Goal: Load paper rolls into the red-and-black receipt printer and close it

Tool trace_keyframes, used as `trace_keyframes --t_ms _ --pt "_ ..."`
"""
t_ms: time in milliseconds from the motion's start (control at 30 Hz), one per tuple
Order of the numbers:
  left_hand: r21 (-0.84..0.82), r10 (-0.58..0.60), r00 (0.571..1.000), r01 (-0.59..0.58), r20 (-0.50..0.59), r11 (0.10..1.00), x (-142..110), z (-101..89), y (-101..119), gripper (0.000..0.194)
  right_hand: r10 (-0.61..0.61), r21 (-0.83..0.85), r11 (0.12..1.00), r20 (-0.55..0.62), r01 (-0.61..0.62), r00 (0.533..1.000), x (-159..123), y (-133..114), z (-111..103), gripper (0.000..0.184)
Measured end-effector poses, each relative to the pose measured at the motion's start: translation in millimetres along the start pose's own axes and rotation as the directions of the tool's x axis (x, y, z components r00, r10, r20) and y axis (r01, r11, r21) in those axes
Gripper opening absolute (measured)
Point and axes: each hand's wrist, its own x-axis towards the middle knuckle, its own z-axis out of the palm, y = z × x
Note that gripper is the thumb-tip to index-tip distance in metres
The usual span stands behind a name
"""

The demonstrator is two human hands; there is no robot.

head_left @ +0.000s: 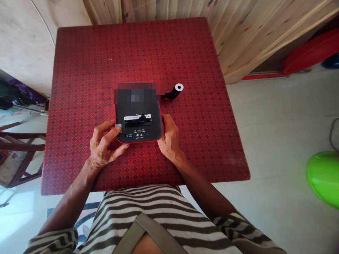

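A black box with red sides (pixel 143 106), which looks like a receipt printer, rests on the red table. Its top has a wide slot with a torn dark strip (pixel 139 120) in it, a white label and small buttons near the front. My left hand (pixel 104 143) grips the front left corner, a fingertip on a pale grey tab (pixel 118 128) and the thumb at the front edge. Around the right side, my right hand (pixel 170 135) is closed, its fingertips partly hidden. Behind it to the right lies a small black roll with a white end (pixel 179 87), which looks like paper.
The red patterned tabletop (pixel 206 148) has its near edge at my waist. Plank walls (pixel 259 31) rise behind it. A wooden chair (pixel 23 148) stands left, and a bright green object (pixel 324 178) is on the right. The printer's far part is pixelated.
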Motion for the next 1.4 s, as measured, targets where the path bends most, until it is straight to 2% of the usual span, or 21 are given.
trace_keyframes --t_ms 267,533,633,700,767,833,867,900,933,1000,1033,1100,1200,1267,1333,1400 --pt "-0.092 -0.052 0.999 0.05 -0.013 0.995 4.2 -0.7 2.1 0.061 0.023 0.003 1.0 0.015 -0.023 1.0 -1.4 0.6 -0.1 0.017" --pt "-0.166 -0.094 0.995 0.097 0.024 0.981 3.8 0.7 0.6 0.059 0.038 0.021 0.999 0.012 -0.038 0.999 -0.4 -1.6 0.0 0.019" --pt "-0.146 -0.089 0.996 0.093 0.029 0.985 3.1 0.9 2.3 0.059 0.083 0.024 0.996 0.047 -0.084 0.995 -0.8 -2.5 -2.2 0.02" --pt "-0.12 -0.074 0.997 0.077 0.023 0.99 2.4 1.2 3.5 0.058 0.107 0.026 0.994 0.02 -0.108 0.994 2.1 -6.8 -8.5 0.019" --pt "-0.112 -0.059 0.998 0.06 0.007 0.992 1.9 1.8 4.2 0.059 0.079 0.004 0.997 -0.068 -0.079 0.995 11.2 -16.5 -20.0 0.017" --pt "-0.121 -0.049 0.999 0.047 -0.009 0.992 1.7 2.6 4.2 0.06 -0.019 -0.058 0.998 -0.114 0.013 0.993 27.8 -31.2 -33.4 0.015" --pt "-0.127 -0.045 0.999 0.043 -0.012 0.991 1.7 3.0 4.1 0.06 -0.085 -0.101 0.992 -0.083 0.077 0.993 38.6 -39.6 -38.8 0.015" --pt "-0.132 -0.041 0.999 0.039 -0.011 0.99 1.6 3.3 3.8 0.061 -0.151 -0.14 0.979 0.004 0.15 0.989 50.5 -48.0 -42.1 0.015" --pt "-0.134 -0.037 0.999 0.035 -0.008 0.99 1.5 3.5 3.5 0.062 -0.206 -0.177 0.958 0.126 0.226 0.97 62.9 -56.0 -42.9 0.015" --pt "-0.128 -0.03 1.0 0.029 -0.002 0.991 0.8 3.7 3.1 0.066 -0.24 -0.246 0.901 0.405 0.358 0.882 86.5 -69.6 -36.4 0.017" --pt "-0.123 -0.027 1.0 0.027 -0.001 0.992 0.2 3.7 2.9 0.068 -0.211 -0.285 0.87 0.522 0.402 0.827 96.8 -75.2 -29.9 0.019" --pt "-0.115 -0.027 1.0 0.027 -0.001 0.993 -1.6 3.5 2.7 0.07 -0.085 -0.374 0.813 0.682 0.447 0.726 112.6 -84.4 -14.3 0.024" --pt "-0.103 -0.033 0.999 0.034 0.008 0.994 -4.4 3.1 2.8 0.071 0.095 -0.477 0.737 0.774 0.479 0.625 125.9 -93.4 3.4 0.031" --pt "-0.09 -0.039 0.999 0.041 0.022 0.995 -5.7 3.0 3.1 0.069 0.136 -0.486 0.711 0.804 0.508 0.58 130.5 -96.0 6.8 0.03" --pt "-0.087 -0.043 0.998 0.046 0.035 0.995 -6.4 3.1 3.7 0.066 0.127 -0.467 0.711 0.821 0.526 0.557 133.0 -96.5 4.6 0.027" --pt "-0.092 -0.047 0.998 0.051 0.042 0.994 -6.6 3.3 4.0 0.064 0.112 -0.46 0.715 0.819 0.526 0.563 132.9 -96.9 -0.1 0.024"
